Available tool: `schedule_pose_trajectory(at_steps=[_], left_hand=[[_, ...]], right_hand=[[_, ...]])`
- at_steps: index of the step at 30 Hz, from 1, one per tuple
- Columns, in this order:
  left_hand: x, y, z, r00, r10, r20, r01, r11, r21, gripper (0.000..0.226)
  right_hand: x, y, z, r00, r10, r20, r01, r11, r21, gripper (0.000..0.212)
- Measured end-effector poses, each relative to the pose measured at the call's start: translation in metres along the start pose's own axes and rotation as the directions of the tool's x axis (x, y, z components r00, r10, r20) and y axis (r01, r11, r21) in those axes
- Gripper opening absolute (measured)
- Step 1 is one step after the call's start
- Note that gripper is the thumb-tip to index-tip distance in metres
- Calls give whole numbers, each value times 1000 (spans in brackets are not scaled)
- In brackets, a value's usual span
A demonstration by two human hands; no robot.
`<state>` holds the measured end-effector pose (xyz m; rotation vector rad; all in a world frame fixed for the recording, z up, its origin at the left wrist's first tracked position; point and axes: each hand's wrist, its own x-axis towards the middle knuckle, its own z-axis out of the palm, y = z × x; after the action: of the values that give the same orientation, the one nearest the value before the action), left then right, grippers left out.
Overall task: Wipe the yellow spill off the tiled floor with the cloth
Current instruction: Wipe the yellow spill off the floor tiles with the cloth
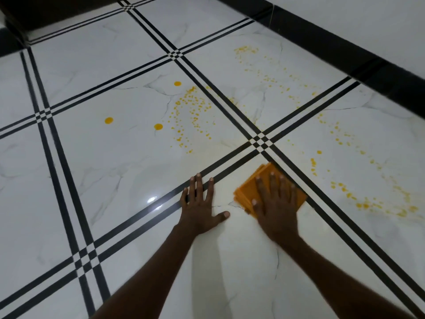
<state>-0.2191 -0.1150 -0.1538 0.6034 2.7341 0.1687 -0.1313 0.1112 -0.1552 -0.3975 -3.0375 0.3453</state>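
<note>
The tiled floor [115, 169] is white and glossy with black stripe borders, and the yellow spill [190, 111] is scattered widely over it: a speckled patch and three round drops ahead on the left, a faint trail running toward the far wall, and a curving band of drops on the right. So work outward in overlapping strokes and pull the liquid toward you; don't push it into clean tile. The folded orange cloth [257, 183] lies on the floor near the stripe crossing, pinned flat under your right hand [276, 203], fingers spread, palm down. Your left hand [199, 204] is open, empty and braced on the tile beside it. Keep pressure even, and refold when a face gets soaked.
</note>
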Motion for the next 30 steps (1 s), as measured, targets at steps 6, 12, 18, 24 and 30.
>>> schedule_pose_trajectory(at_steps=[6, 12, 18, 24, 30], left_hand=[[-1, 3, -1, 1000, -25, 6, 25, 1000, -11, 117], [-1, 8, -1, 997, -58, -56, 58, 998, 7, 117], [0, 45, -41, 1000, -12, -10, 14, 963, 270, 102], [25, 100, -79, 976, 162, 149, -188, 964, 189, 74], [48, 119, -87, 962, 127, 243, -160, 980, 121, 73]], right_hand=[[-33, 44, -14, 996, -52, 69, 55, 997, -47, 71], [-93, 9, -14, 928, 373, -25, -373, 928, -2, 69], [-69, 31, -63, 799, 601, -22, -598, 797, 85, 51], [-57, 54, -78, 767, 563, 307, -639, 710, 295, 34], [-48, 81, -136, 835, 456, 308, -549, 725, 415, 23]])
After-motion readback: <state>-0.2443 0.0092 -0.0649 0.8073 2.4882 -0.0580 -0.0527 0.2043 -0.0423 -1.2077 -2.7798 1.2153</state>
